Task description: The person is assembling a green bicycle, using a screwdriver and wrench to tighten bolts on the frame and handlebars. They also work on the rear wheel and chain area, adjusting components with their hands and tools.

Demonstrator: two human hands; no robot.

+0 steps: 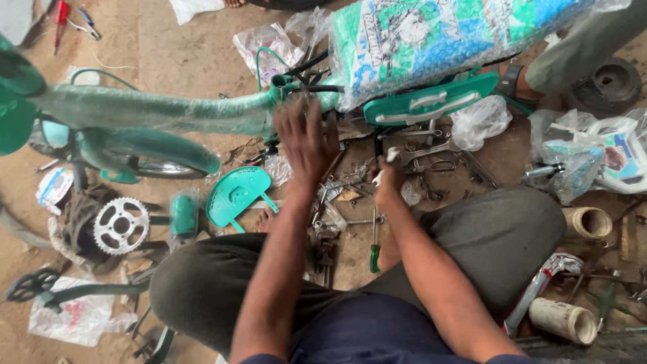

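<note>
My left hand [304, 140] is spread open, palm down and blurred, just below the teal bicycle frame [155, 111] wrapped in clear plastic, near its seat clamp [283, 86]. My right hand [388, 180] is closed around a small metal tool or part with a pale tip, above a scatter of wrenches and spanners [424, 154] on the floor. A green-handled screwdriver [375, 249] lies between my knees.
A plastic-wrapped printed seat or cushion [431, 37] rests on a teal carrier plate [431, 102]. A chainring with crank [120, 226], a pedal [30, 283], a teal chain guard [236, 195], plastic bags, tape rolls [588, 222] and another person's sandalled foot [519, 84] surround me.
</note>
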